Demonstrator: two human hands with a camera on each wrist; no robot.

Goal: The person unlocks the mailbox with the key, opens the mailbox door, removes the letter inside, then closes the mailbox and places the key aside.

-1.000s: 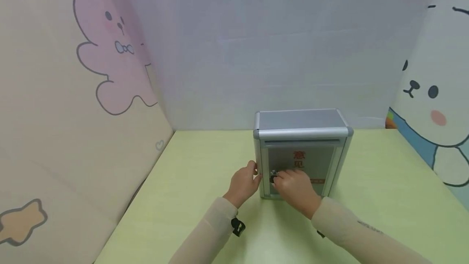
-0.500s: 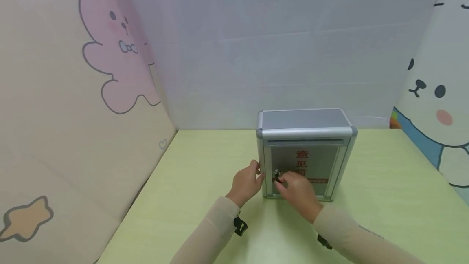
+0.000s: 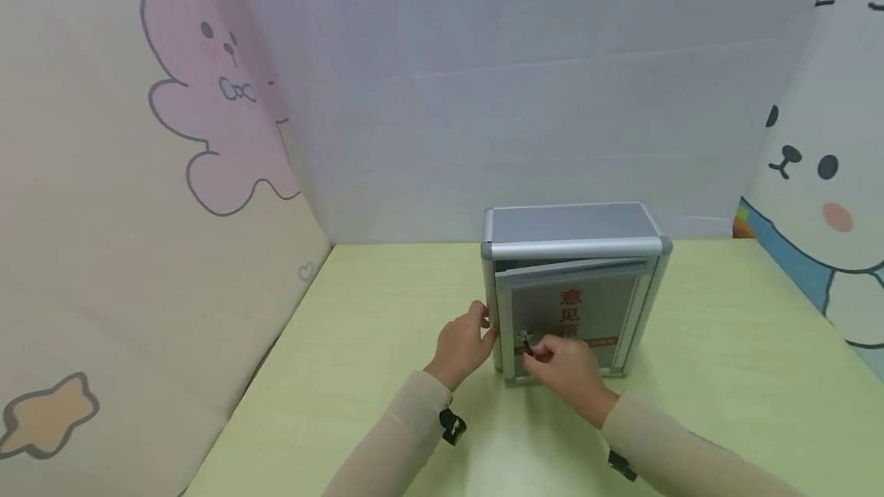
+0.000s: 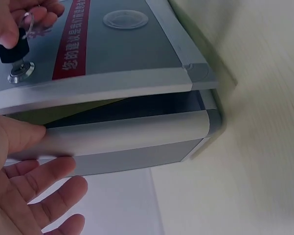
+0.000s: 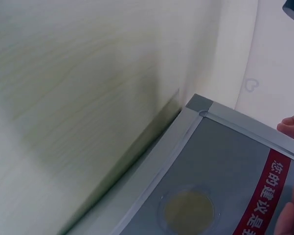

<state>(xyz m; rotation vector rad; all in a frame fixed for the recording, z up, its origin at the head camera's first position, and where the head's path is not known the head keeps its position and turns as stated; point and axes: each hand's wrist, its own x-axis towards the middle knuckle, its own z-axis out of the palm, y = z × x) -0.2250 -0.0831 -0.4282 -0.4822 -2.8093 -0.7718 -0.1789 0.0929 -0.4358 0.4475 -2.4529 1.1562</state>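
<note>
While the left hand (image 3: 461,347) rests against the left edge of a silver-grey metal box (image 3: 573,222), its thumb on the frame and its fingers loosely bent, the right hand (image 3: 573,370) pinches the black key (image 4: 13,52) standing in the lock (image 4: 21,71). The box is upright on a pale yellow-green table (image 3: 387,297), right of centre and near a whitish back wall (image 3: 449,98). Its front door (image 3: 608,305) is ajar along the left side, leaving a dark gap between door and frame. Red characters run down the door, crossed lower by a red strip (image 4: 72,46) with white writing; a round, clear disc (image 4: 125,19) sits below the strip. A pink cartoon bear (image 3: 214,121) decorates the left wall, and a white cartoon animal (image 3: 822,267) the right.
</note>
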